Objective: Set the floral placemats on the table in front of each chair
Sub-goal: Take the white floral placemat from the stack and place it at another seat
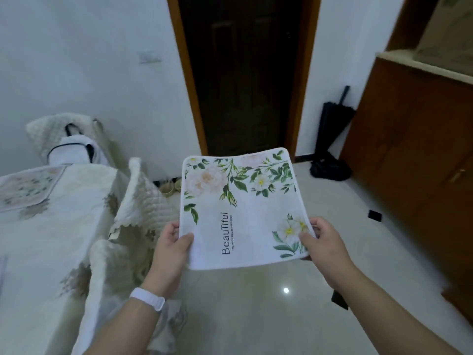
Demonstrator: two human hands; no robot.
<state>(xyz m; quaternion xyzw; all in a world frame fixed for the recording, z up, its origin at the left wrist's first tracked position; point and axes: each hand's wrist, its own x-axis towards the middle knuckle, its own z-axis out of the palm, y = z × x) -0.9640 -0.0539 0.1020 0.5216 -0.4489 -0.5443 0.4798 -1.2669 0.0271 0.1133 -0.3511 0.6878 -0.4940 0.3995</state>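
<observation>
I hold a white floral placemat [240, 208] flat in the air over the floor, to the right of the table. It bears pink and white flowers, green leaves and the word "Beautiful". My left hand [170, 249] grips its near left edge, and my right hand [323, 243] grips its near right corner. Another floral placemat [27, 188] lies on the table [58, 226] at the far left, on a pale flowered tablecloth. A chair [138, 201] with a quilted cream cover stands at the table's right side. A second covered chair [69, 139] stands at the far end.
A dark doorway [245, 73] with a wooden frame is straight ahead. A brown wooden cabinet [414, 149] runs along the right. A black umbrella [332, 134] leans in the corner beside it. The floor [256, 303] is glossy pale tile, with small black items near the cabinet.
</observation>
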